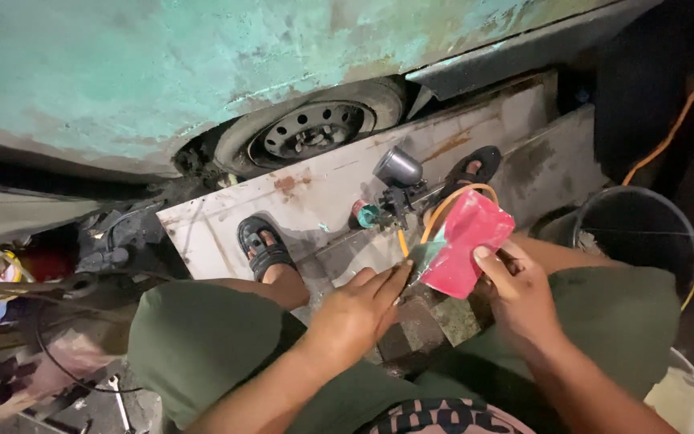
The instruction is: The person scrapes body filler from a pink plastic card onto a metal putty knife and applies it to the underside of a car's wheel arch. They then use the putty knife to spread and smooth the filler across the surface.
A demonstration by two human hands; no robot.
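Seated person in green trousers, knees apart, seen from the head camera. Right hand (520,293) grips a pink-red plastic pouch (466,249), thumb pressed on its lower right edge, fingers closed behind it. Left hand (355,309) has fingers stretched out flat, fingertips touching the pouch's pale lower left corner; not closed around it. The pouch is held up between the knees, tilted, above the floor. Just behind it a spray gun (391,197) with a grey metal cup lies on a stained white panel (315,193), an orange hose (443,205) looping from it behind the pouch. 2 feet in black sandals rest on the panel, left sandal (263,245) and right sandal (475,165). A wheel (311,128) sits under a worn teal car body (162,64) beyond. Black bucket (644,233) stands by the right knee, a white pail (684,394) near it at the lower right.
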